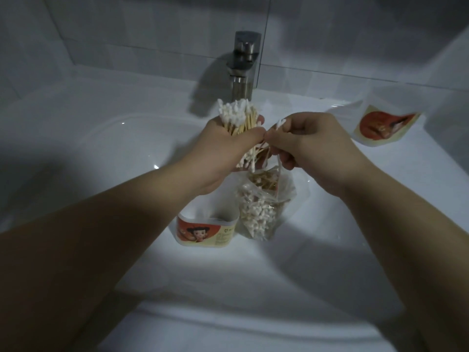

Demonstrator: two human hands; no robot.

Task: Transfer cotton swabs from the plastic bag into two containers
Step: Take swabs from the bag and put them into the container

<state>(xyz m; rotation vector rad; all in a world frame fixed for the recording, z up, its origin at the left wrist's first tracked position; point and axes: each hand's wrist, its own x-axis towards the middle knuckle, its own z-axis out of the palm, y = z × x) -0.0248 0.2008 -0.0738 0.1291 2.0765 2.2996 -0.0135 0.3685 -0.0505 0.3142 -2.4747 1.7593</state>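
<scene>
The left hand point(228, 148) closes over the middle of the bundle of cotton swabs point(237, 118), hiding its own fingers and the sticks' middles; the white tips at the far end are blurred. How many loose swabs point(280, 123) the right hand point(312, 146) pinches cannot be told. Both hands cover the mouth of the plastic bag point(264, 207). The left wrist hides the far rim of the container point(205, 231), whose label text is too small to read. Both forearms run off the near edge. The swab tips hide the base of the faucet point(245, 59). The orange-labelled item point(385, 125) at the far right is too blurred to tell its form
</scene>
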